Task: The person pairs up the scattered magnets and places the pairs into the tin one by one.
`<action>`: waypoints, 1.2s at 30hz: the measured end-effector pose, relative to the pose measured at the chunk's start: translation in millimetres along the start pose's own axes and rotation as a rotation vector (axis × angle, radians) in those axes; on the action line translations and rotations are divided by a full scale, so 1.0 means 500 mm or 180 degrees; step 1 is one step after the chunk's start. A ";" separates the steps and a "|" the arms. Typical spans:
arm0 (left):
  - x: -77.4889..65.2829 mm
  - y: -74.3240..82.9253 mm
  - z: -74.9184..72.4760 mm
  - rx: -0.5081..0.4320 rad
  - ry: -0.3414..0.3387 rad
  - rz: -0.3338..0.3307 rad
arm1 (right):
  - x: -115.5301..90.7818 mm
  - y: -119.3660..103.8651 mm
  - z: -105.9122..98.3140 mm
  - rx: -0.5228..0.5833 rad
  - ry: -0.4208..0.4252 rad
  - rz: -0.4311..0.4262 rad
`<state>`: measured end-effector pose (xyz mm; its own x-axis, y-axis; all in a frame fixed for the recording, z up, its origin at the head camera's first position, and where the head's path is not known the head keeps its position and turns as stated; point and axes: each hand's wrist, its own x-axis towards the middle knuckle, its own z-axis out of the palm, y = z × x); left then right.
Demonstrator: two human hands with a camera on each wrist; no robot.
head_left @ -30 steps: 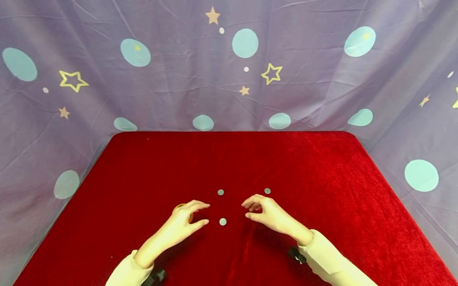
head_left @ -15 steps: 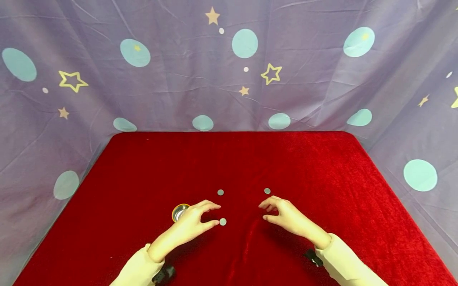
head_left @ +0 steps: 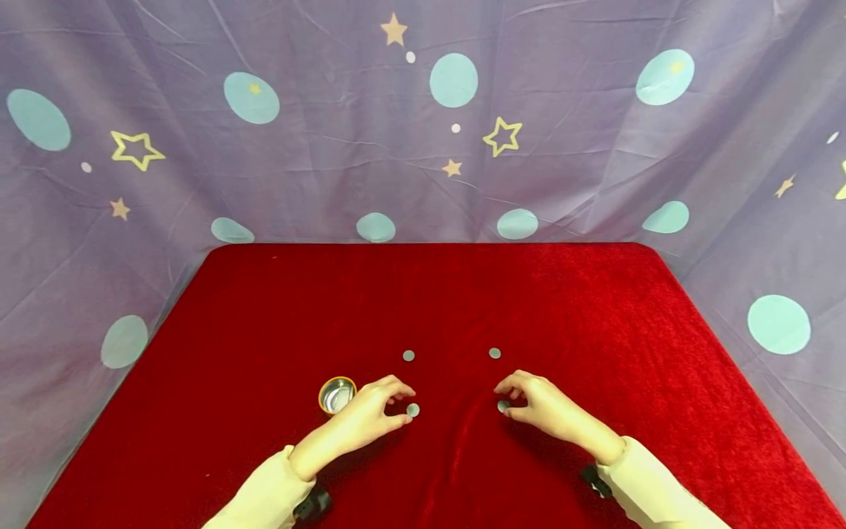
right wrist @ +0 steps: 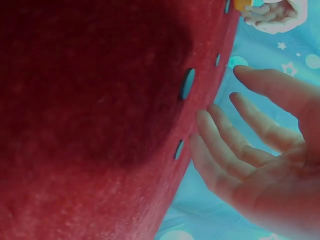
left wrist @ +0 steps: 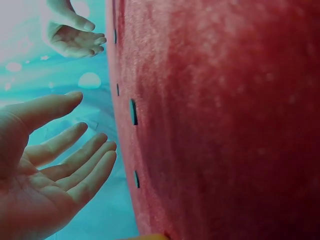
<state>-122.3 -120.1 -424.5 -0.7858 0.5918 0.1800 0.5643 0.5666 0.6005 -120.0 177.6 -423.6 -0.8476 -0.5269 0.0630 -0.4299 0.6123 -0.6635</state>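
Observation:
Several small flat grey discs lie spread on a red velvet cloth. My left hand (head_left: 371,416) hovers by the front-left disc (head_left: 413,410), thumb and fingers apart with nothing held. In the left wrist view a gap shows between my fingers and that disc (left wrist: 133,112). My right hand (head_left: 547,408) is above the front-right disc (head_left: 504,405), which its thumb partly hides in the head view. The right wrist view shows those fingers loosely bent, clear of the disc (right wrist: 188,84). Farther back lie a left disc (head_left: 409,355) and a right disc (head_left: 495,353).
A small round tin (head_left: 322,400) with an orange rim and silvery inside stands left of my left hand, close to its wrist. The red cloth (head_left: 595,308) covers the table. Purple curtains (head_left: 317,147) with stars and dots surround its back and sides.
My left hand has moved right, toward the front-left disc, uncovering the tin. My right hand has moved right and slightly nearer, and the front-right disc now shows beneath its fingers.

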 end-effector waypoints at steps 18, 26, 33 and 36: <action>0.013 -0.008 0.026 0.0081 -0.0380 -0.0152 | 0.019 0.022 0.018 -0.0181 -0.0119 -0.0117; 0.021 -0.013 0.031 0.0157 -0.0406 -0.0157 | 0.025 0.026 0.019 -0.0274 -0.0198 -0.0112; 0.023 -0.017 0.034 0.0135 -0.0391 -0.0158 | 0.026 0.027 0.018 -0.0335 -0.0159 -0.0216; 0.025 -0.018 0.036 0.0121 -0.0385 -0.0172 | 0.026 0.026 0.018 -0.0323 -0.0146 -0.0183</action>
<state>-132.5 -107.4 -441.9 -0.7802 0.6233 0.0517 0.5331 0.6194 0.5763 -133.8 173.5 -438.2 -0.8064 -0.5880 0.0630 -0.5087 0.6355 -0.5808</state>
